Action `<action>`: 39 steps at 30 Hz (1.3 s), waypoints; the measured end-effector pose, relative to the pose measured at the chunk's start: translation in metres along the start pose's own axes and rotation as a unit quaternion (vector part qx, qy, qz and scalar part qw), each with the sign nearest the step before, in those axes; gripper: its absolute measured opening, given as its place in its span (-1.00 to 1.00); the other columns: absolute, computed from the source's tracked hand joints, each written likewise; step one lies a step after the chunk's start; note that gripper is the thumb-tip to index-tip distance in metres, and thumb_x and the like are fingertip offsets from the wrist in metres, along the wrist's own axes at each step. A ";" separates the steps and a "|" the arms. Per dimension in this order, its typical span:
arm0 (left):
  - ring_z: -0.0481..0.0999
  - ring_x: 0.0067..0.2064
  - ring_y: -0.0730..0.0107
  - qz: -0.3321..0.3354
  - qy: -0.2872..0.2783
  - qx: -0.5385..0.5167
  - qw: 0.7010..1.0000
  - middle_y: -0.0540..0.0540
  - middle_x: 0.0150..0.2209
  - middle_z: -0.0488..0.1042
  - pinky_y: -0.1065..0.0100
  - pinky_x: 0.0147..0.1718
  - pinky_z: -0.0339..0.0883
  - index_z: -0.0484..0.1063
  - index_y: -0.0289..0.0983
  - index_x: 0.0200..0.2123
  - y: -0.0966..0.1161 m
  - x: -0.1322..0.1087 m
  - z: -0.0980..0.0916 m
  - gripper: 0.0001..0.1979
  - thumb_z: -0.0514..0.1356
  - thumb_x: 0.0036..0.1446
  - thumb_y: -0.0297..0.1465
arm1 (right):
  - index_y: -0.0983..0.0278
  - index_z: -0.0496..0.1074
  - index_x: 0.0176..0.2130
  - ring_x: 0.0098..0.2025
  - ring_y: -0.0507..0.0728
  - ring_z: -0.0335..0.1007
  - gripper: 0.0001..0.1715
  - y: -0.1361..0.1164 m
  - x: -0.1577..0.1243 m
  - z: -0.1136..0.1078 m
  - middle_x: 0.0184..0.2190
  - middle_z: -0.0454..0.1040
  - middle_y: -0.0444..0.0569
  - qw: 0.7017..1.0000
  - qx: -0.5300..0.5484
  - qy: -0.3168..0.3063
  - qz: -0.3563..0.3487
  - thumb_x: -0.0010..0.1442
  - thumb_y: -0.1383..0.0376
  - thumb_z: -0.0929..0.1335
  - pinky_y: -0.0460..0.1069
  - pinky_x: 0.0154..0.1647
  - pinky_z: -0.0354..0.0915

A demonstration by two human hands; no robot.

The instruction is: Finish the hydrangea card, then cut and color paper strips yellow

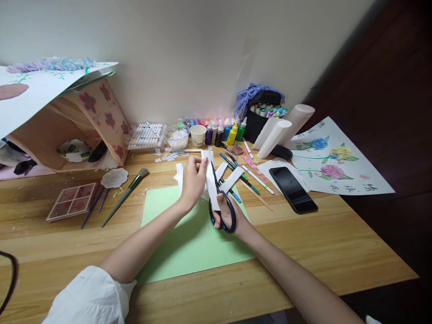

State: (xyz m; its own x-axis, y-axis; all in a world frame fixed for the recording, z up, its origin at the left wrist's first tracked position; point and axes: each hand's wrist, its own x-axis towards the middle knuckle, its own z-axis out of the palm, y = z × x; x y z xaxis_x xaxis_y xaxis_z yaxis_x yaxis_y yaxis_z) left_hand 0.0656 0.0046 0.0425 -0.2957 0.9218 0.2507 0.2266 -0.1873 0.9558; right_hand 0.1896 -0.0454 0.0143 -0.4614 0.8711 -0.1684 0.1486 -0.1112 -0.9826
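Note:
My left hand (195, 177) pinches a white paper strip (211, 191), held upright above a light green sheet (175, 252). Scissors with dark blue handles (231, 220) are in my right hand (232, 213), thumb and fingers through the loops. Their blades point up and away along the right edge of the strip; whether they are closed on the paper I cannot tell. Just behind my hands lie more cut white strips (232, 179) and a folded white scrap (178, 177), partly hidden by my left hand.
Markers (258, 179) and a black phone (293, 190) lie to the right, near a flower drawing (337, 162). Paint bottles (232, 134), a paper cup (198, 135) and a bowl of scraps (177, 137) stand along the wall. Left are a brush (130, 191), a palette (72, 201) and a decorated box (108, 117).

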 end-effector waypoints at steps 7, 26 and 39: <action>0.22 -0.59 0.54 -0.038 -0.022 -0.007 0.999 0.12 -0.63 0.21 0.48 -0.60 0.03 0.21 -0.24 -0.43 -0.005 0.000 0.002 -0.76 0.10 0.16 -0.21 | 0.27 0.20 -0.64 -0.73 -0.01 0.26 -0.13 0.007 0.002 -0.003 -0.78 0.18 -0.17 1.000 0.027 -0.010 -0.006 -0.05 -0.40 -0.04 -0.13 -0.69 0.22; 0.12 -0.64 0.57 -0.073 -0.050 -0.024 0.996 0.15 -0.67 0.16 0.49 -0.64 -0.03 0.20 -0.24 -0.47 0.000 -0.004 0.005 -0.76 0.11 0.15 -0.24 | 0.26 0.24 -0.64 -0.74 0.02 0.25 -0.13 0.011 0.009 -0.009 -0.79 0.25 -0.12 1.000 0.003 0.025 -0.010 -0.03 -0.39 -0.05 -0.10 -0.71 0.19; 0.12 -0.63 0.58 -0.068 -0.031 -0.031 0.997 0.15 -0.66 0.15 0.49 -0.62 -0.03 0.22 -0.25 -0.48 -0.001 0.000 0.003 -0.73 0.14 0.12 -0.20 | 0.27 0.27 -0.46 -0.67 0.02 0.27 -0.16 0.006 0.005 -0.014 -0.74 0.27 -0.16 0.998 -0.031 -0.011 -0.060 0.05 -0.34 -0.06 -0.10 -0.58 0.24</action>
State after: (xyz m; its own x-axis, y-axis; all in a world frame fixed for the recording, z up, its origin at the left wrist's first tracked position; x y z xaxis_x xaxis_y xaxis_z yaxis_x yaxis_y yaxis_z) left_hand 0.0678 0.0056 0.0414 -0.2618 0.9588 0.1105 0.1301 -0.0784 0.9884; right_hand 0.2001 -0.0351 0.0083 -0.4978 0.8657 -0.0527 0.1452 0.0233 -0.9891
